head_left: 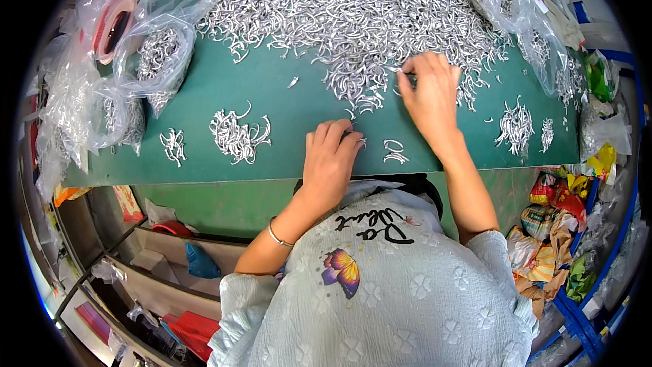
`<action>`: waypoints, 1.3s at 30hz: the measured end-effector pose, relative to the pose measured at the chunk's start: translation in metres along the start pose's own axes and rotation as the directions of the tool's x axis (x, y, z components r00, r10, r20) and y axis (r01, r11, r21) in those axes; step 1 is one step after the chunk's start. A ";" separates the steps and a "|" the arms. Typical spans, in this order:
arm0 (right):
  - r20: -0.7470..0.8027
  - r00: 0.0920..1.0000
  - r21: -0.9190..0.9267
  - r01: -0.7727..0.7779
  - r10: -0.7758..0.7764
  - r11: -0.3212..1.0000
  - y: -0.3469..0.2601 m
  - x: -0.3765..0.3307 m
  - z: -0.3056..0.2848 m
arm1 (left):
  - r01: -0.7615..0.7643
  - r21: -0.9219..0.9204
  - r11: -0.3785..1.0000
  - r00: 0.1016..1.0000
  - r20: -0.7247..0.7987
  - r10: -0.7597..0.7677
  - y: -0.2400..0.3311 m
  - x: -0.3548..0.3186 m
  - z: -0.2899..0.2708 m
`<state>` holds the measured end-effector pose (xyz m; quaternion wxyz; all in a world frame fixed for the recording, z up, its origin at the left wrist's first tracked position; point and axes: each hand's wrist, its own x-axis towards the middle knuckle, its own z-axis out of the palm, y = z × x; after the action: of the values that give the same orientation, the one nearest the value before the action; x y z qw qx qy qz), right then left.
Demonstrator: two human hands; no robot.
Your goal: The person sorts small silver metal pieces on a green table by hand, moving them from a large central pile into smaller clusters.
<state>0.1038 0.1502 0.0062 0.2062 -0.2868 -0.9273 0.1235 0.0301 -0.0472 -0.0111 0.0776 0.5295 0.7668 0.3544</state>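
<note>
A large heap of small curved silver metal pieces (pixel 353 13) spreads over the far half of the green table (pixel 292 105). At its near edge my right hand (pixel 431 92) is closed, thumb and forefinger pinching one such piece (pixel 394 69). My left hand (pixel 329 160) rests near the table's front edge with its fingers curled. Silver bits show beside its fingertips; what lies under the fingers is hidden. Between my hands a few loose pieces (pixel 394 151) lie on the table.
Left of my hands sit a small pile (pixel 239 137) and a smaller one (pixel 174 146); to the right, another pile (pixel 516 127) and a little cluster (pixel 547 134). Clear plastic bags of pieces (pixel 159 54) crowd the left side, another bag (pixel 523 20) the right. Colourful packets (pixel 543 238) lie lower right.
</note>
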 end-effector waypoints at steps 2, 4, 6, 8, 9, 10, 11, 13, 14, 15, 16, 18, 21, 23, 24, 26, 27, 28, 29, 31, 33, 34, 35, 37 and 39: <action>0.003 1.000 0.078 0.022 -0.022 0.997 -0.006 -0.006 -0.009 | 0.000 0.018 1.000 0.999 -0.050 0.001 -0.002 -0.004 -0.001; 0.042 0.995 0.206 0.084 -0.095 0.975 -0.024 -0.018 -0.015 | 0.008 0.010 1.000 0.998 -0.067 -0.008 -0.003 -0.006 -0.002; 0.103 0.969 0.325 0.180 -0.224 0.928 -0.041 -0.027 -0.007 | 0.010 0.006 1.000 0.997 -0.077 -0.010 -0.003 -0.007 -0.003; 0.229 0.934 0.376 0.174 -0.273 0.910 -0.050 -0.033 0.000 | 0.014 0.016 1.000 0.996 -0.088 -0.013 -0.004 -0.008 -0.005; 0.303 0.903 0.406 0.165 -0.303 0.899 -0.053 -0.034 0.000 | 0.006 0.015 1.000 0.994 -0.108 -0.005 -0.004 -0.009 -0.006; 0.312 0.899 0.440 0.151 -0.308 0.885 -0.052 -0.031 -0.002 | -0.001 0.014 1.000 0.992 -0.127 0.003 -0.004 -0.010 -0.007; 0.322 0.893 0.472 0.135 -0.313 0.871 -0.049 -0.026 -0.007 | -0.009 0.014 1.000 0.989 -0.146 0.011 -0.005 -0.011 -0.008; 0.256 0.924 0.501 0.125 -0.285 0.856 -0.044 -0.017 -0.004 | -0.056 -0.009 0.998 0.993 -0.109 0.055 -0.008 -0.013 -0.009; 0.182 0.951 0.500 0.130 -0.251 0.856 -0.041 -0.009 0.003 | -0.079 -0.021 0.997 0.993 -0.090 0.077 -0.010 -0.013 -0.009; 0.109 0.971 0.498 0.134 -0.215 0.857 -0.038 -0.002 0.010 | -0.083 -0.017 0.996 0.992 -0.094 0.081 -0.010 -0.012 -0.008; 0.020 0.969 0.431 0.216 -0.248 0.876 -0.042 0.008 0.014 | -0.087 -0.014 0.996 0.992 -0.094 0.085 -0.010 -0.011 -0.007; 0.027 0.955 0.288 0.276 -0.296 0.917 -0.043 0.015 0.024 | -0.084 -0.023 0.996 0.993 -0.085 0.082 -0.010 -0.011 -0.008; 0.014 0.956 0.186 0.287 -0.295 0.940 -0.036 0.020 0.024 | -0.069 -0.052 0.996 0.996 -0.065 0.065 -0.010 -0.014 -0.009; 0.005 0.973 0.184 0.224 -0.229 0.957 -0.029 0.021 0.015 | -0.064 -0.065 0.996 0.996 -0.059 0.060 -0.011 -0.019 -0.009; -0.008 0.980 0.173 0.196 -0.198 0.965 -0.026 0.019 0.011 | -0.059 -0.064 0.996 0.996 -0.072 0.054 -0.011 -0.019 -0.008; -0.028 0.981 0.111 0.194 -0.192 0.975 -0.022 0.016 0.006 | -0.048 -0.063 0.997 0.994 -0.098 0.042 -0.009 -0.018 -0.008; -0.038 0.981 0.082 0.192 -0.189 0.978 -0.021 0.015 0.003 | -0.042 -0.061 0.997 0.995 -0.097 0.036 -0.008 -0.017 -0.009; 0.004 0.979 0.156 0.201 -0.204 0.967 -0.022 0.011 -0.001 | -0.035 -0.059 0.998 0.995 -0.096 0.029 -0.007 -0.015 -0.010; 0.056 0.957 0.231 0.265 -0.285 0.936 -0.027 0.006 -0.002 | -0.028 -0.057 0.998 0.995 -0.095 0.022 -0.006 -0.014 -0.011; 0.137 0.887 0.381 0.364 -0.441 0.850 -0.040 -0.002 -0.002 | -0.053 -0.050 0.997 0.997 -0.051 0.050 -0.009 -0.016 -0.011; 0.188 0.869 0.314 0.388 -0.457 0.866 -0.037 -0.005 0.005 | -0.065 -0.043 0.997 0.998 -0.027 0.064 -0.011 -0.018 -0.013; 0.149 0.877 0.271 0.407 -0.456 0.872 -0.027 -0.001 0.009 | -0.067 -0.038 0.997 0.997 -0.027 0.066 -0.012 -0.018 -0.014; 0.111 0.883 0.226 0.424 -0.456 0.877 -0.018 0.002 0.010 | -0.069 -0.033 0.997 0.997 -0.026 0.068 -0.012 -0.019 -0.016; 0.077 0.933 0.125 0.342 -0.352 0.931 -0.010 0.004 0.007 | -0.068 -0.027 0.997 0.996 -0.052 0.067 -0.016 -0.025 -0.014; 0.019 0.971 0.033 0.236 -0.237 0.971 -0.009 0.003 0.004 | -0.064 -0.027 0.998 0.995 -0.074 0.062 -0.017 -0.028 -0.013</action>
<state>0.0956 0.1440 0.0070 0.2132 -0.1697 -0.9552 0.1157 0.0227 -0.0808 -0.0200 0.0460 0.5388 0.7468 0.3872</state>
